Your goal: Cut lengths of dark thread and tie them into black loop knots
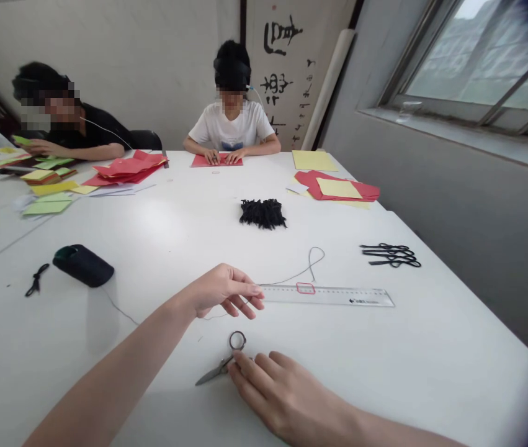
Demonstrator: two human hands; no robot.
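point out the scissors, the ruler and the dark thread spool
Scissors [221,368]: head view, on the blades near the pivot.
Ruler [331,296]: head view, on the middle of its clear face.
Dark thread spool [89,267]: head view, on its wound side.

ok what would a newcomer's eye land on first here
Likely the left hand, at the left end of the clear ruler, and the right hand, touching the scissors closer in. Next, the black tasselled bundle stands out against the white table beyond them. A red paper pile lies farther back on the left.
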